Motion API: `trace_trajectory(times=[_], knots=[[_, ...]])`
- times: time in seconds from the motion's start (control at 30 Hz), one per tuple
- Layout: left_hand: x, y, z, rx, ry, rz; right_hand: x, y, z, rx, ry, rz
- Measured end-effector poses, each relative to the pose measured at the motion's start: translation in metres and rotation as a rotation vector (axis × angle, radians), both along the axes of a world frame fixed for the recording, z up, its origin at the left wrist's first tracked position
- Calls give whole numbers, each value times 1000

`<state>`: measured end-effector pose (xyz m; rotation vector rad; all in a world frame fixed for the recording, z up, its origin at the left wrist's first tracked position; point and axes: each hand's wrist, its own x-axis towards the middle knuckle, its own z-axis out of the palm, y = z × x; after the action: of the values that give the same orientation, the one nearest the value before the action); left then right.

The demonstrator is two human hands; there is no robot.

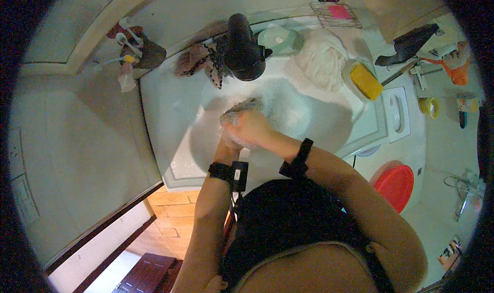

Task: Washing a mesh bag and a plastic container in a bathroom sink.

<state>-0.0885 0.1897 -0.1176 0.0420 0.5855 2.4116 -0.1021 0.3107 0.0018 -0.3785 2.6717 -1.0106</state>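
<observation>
My right hand [255,130] is closed over a wet, dark grey piece of cloth [248,105] covered in suds. Under and beside it, my left hand [232,139] presses against the same cloth, its fingers curled and partly hidden by the right. Lather coats both hands. They are held together above a white washbasin [164,133] with foamy water [293,110] in it. The ends of the cloth stick out past my knuckles, and its exact kind does not show.
Behind my hands stands a black tap [242,48]. A patterned cloth [198,62], a green soap dish [280,40], a bundled white cloth [321,58] and a yellow soap bar [365,82] lie along the basin's far edge. A red round tub [395,186] is at right.
</observation>
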Motion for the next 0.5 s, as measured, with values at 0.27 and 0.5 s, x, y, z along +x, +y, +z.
trace_trajectory(times=[0.27,0.5], knots=[[-15,-14,42,-732,-337,162,-23,93,-115,369,100,-214],[0,-15,14,-1351,167,39,-3,98,-158,433,231,-258]])
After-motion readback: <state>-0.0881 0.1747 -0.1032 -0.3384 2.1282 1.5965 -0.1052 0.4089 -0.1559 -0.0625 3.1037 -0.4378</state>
